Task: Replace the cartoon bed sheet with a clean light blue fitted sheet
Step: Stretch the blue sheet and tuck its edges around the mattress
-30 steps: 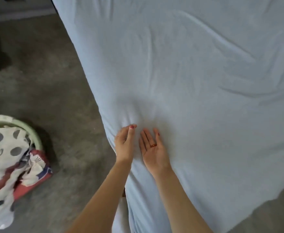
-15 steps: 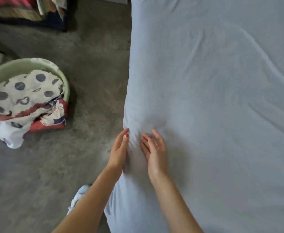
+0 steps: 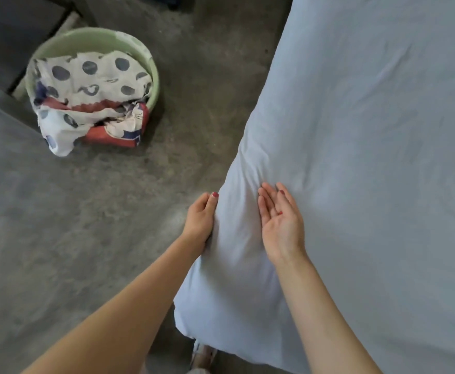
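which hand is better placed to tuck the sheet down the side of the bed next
Probably the left hand: it rests against the light blue sheet at the bed's side edge. The right hand lies palm-up on top, farther in.

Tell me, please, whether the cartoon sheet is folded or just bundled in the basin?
Bundled, not folded: the cartoon sheet lies crumpled in the green basin, one end spilling over the rim onto the floor.

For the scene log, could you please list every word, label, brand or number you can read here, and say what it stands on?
None can be read.
Cartoon sheet in the green basin: dots and cartoon figures only, no lettering.
Light blue sheet on the bed: plain, no label showing.
Floor: no writing.
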